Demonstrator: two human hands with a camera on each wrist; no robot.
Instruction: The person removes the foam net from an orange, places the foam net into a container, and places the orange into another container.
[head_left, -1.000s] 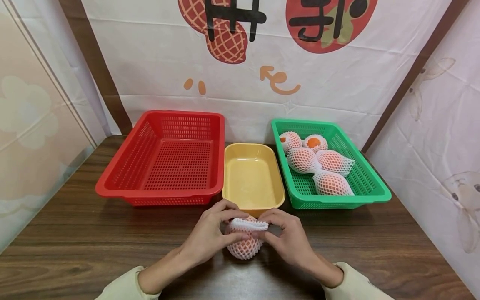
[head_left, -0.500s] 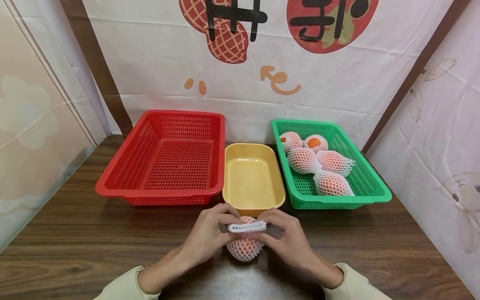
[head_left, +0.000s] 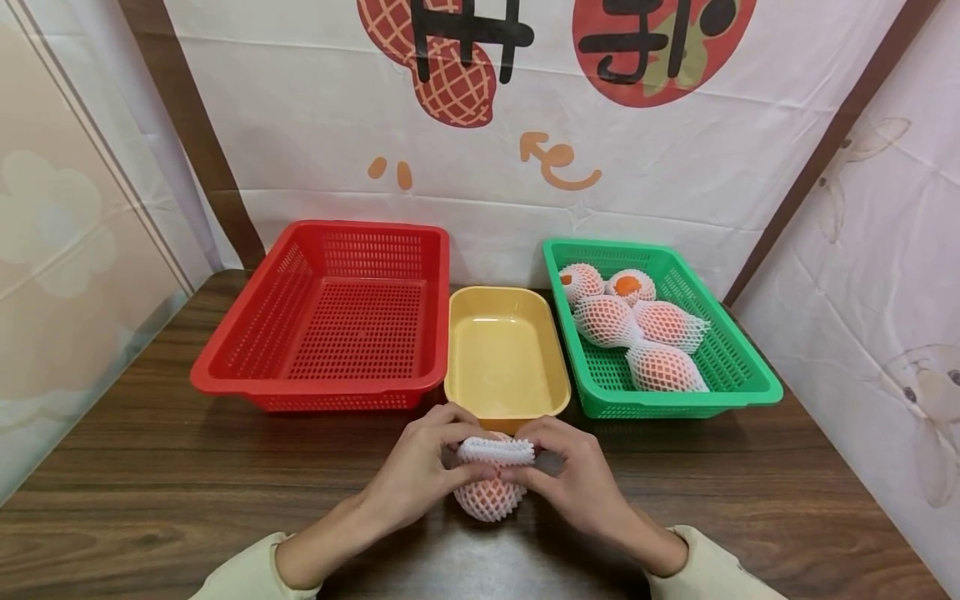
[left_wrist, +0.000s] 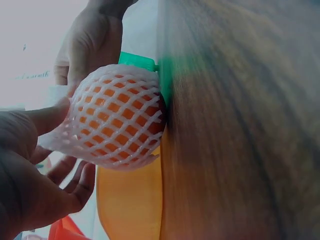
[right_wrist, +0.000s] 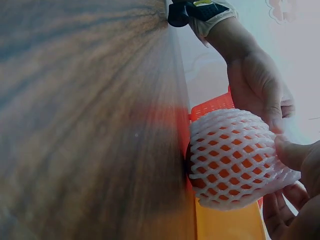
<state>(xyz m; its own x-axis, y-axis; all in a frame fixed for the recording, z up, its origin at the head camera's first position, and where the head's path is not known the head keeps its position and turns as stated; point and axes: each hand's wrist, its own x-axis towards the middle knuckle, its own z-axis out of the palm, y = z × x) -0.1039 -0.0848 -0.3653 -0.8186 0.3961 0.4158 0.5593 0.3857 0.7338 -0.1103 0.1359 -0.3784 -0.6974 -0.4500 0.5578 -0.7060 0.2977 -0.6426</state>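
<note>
An orange sits on the table in front of the yellow tray, wrapped in a white foam net sleeve. The sleeve's loose top is drawn flat into a band above the fruit. My left hand pinches the left end of this band between thumb and fingers. At the other end my right hand pinches it the same way. The thumbs nearly meet at the near side, as the right wrist view also shows with the sleeved fruit beside the hands. The fingers behind the band are partly hidden.
Just beyond the hands stands a yellow tray. A red basket is at its left, a green basket at its right. Several net-wrapped oranges lie in the green one. A printed cloth hangs behind the table.
The band of the foam net tipped toward me, showing its opening as a thin loop, then tipped back up and away. Both hands keep their pinch and barely shift.
</note>
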